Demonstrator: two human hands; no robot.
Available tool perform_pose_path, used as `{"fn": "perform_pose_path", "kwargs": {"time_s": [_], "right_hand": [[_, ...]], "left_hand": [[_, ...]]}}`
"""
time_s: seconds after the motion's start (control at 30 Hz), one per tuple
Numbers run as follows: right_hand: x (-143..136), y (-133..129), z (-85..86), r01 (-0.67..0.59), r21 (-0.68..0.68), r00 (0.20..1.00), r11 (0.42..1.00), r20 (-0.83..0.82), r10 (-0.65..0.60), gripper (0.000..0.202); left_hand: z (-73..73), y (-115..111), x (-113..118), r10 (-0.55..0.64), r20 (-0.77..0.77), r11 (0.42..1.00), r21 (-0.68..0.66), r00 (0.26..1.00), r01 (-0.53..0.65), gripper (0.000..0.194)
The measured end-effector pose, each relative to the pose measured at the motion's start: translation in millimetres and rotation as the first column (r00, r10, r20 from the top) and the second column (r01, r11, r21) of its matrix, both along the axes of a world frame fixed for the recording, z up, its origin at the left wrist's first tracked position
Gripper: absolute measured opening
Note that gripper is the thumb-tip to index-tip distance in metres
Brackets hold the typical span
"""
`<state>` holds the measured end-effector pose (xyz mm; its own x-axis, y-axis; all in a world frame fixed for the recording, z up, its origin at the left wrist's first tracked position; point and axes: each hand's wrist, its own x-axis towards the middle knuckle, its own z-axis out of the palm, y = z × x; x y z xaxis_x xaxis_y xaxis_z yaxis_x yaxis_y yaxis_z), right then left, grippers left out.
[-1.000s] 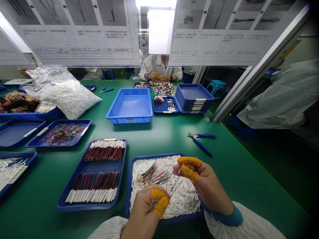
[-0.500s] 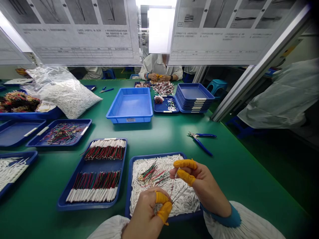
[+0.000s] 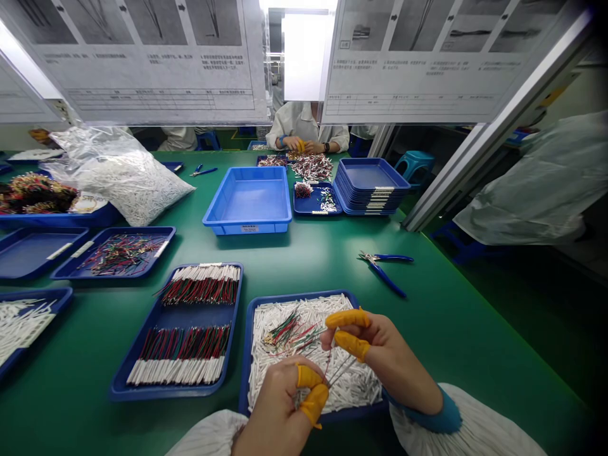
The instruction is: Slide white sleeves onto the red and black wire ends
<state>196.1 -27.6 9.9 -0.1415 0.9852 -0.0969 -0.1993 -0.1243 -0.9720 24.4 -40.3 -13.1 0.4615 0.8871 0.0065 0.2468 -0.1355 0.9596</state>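
Observation:
My left hand, with yellow finger cots on thumb and index finger, pinches a few thin wires. Dark strands and a reddish one fan upward from that pinch. My right hand, also in yellow cots, is just above and to the right, its fingers drawn together at the upper part of the wires. What lies between those fingertips is too small to make out. Below both hands is a blue tray full of short white tubes. On the tubes rests a loose bunch of red, green and black wires.
Left of it, another tray holds two rows of white-ended wires. Blue-handled cutters lie at right. Behind are a blue bin, stacked trays and a bag of white pieces. A co-worker sits opposite.
My right hand has shifted slightly left and down, its thumb and index finger a little further apart. My left hand keeps its pinch in nearly the same place.

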Motion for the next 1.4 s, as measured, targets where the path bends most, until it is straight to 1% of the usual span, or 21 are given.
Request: {"fn": "perform_pose_path", "kwargs": {"time_s": [0.07, 0.1, 0.17, 0.27, 0.33, 0.47, 0.6, 0.7, 0.8, 0.87, 0.93, 1.0, 1.07, 1.13, 1.17, 1.27, 1.4], "right_hand": [[0, 0, 2.5, -0.084, -0.009, 0.995, 0.996, 0.047, 0.084, 0.011], [0, 1, 3.1, -0.099, -0.011, 0.993, 0.995, 0.059, 0.099, 0.012], [2, 1, 3.1, -0.052, -0.014, 0.998, 0.999, 0.044, 0.053, 0.015], [5, 1, 0.5, 0.101, -0.030, 0.995, 0.994, -0.019, -0.102, 0.017], [6, 0, -1.1, 0.162, -0.046, 0.985, 0.986, -0.061, -0.164, 0.016], [8, -1, -1.4, 0.198, -0.051, 0.973, 0.979, -0.111, -0.203, 0.018], [8, -1, -1.6, 0.203, -0.049, 0.970, 0.978, -0.126, -0.208, 0.017], [7, 0, -2.9, 0.196, -0.045, 0.972, 0.979, -0.120, -0.201, 0.016], [5, -1, -3.4, 0.168, -0.031, 0.983, 0.985, -0.076, -0.170, 0.015], [4, -1, -2.7, 0.114, -0.013, 0.993, 0.993, -0.020, -0.115, 0.013], [4, -2, -1.5, 0.027, 0.004, 0.999, 1.000, 0.042, -0.027, 0.013], [4, -3, -0.7, -0.037, 0.025, 0.996, 0.999, 0.079, 0.035, 0.018], [6, -3, -0.8, -0.044, 0.048, 0.996, 0.998, 0.081, 0.041, 0.028], [7, -3, -1.9, -0.038, 0.055, 0.997, 0.998, 0.073, 0.034, 0.033], [7, -2, -2.6, -0.043, 0.052, 0.997, 0.998, 0.073, 0.039, 0.031], [5, -1, -5.9, -0.045, 0.067, 0.995, 0.997, 0.091, 0.039, 0.018], [-3, -1, -11.4, -0.027, 0.179, 0.995, 0.983, 0.098, 0.010, 0.009]], "left_hand": [[0.3, 1, 0, -0.011, 0.019, 1.000, -0.009, 1.000, 0.011, 0.010], [0.4, 2, 1, -0.017, 0.031, 1.000, -0.010, 0.999, 0.018, 0.011], [0.5, 3, 0, -0.009, 0.045, 1.000, 0.000, 0.999, 0.009, 0.012], [-0.3, 3, -1, 0.030, 0.039, 0.999, 0.018, 0.999, -0.030, 0.013], [-1.9, 2, -3, 0.051, 0.014, 0.998, 0.018, 0.999, -0.052, 0.014], [-6.3, 2, -5, 0.084, -0.055, 0.996, 0.011, 0.995, -0.084, 0.012], [-6.5, 2, -6, 0.080, -0.045, 0.997, 0.011, 0.996, -0.080, 0.012], [-3.7, 3, -5, 0.083, -0.030, 0.997, 0.005, 0.996, -0.083, 0.012], [-1.7, 3, -3, 0.083, -0.002, 0.997, 0.000, 0.997, -0.083, 0.012], [-1.7, 4, -3, 0.087, 0.003, 0.996, 0.002, 0.996, -0.087, 0.010], [-2.4, 3, -3, 0.088, 0.006, 0.996, 0.005, 0.996, -0.088, 0.010], [-3.4, 3, -4, 0.088, 0.025, 0.996, 0.009, 0.996, -0.088, 0.011], [-4.3, 3, -4, 0.096, 0.057, 0.995, 0.015, 0.994, -0.097, 0.011], [-4.7, 3, -5, 0.110, 0.085, 0.994, 0.019, 0.990, -0.112, 0.012], [-4.8, 3, -5, 0.116, 0.096, 0.993, 0.018, 0.989, -0.118, 0.011], [-4.4, 3, -4, 0.125, 0.117, 0.992, 0.015, 0.985, -0.128, 0.009], [-4.6, 2, -3, 0.116, 0.122, 0.992, 0.025, 0.986, -0.120, 0.009]]}}
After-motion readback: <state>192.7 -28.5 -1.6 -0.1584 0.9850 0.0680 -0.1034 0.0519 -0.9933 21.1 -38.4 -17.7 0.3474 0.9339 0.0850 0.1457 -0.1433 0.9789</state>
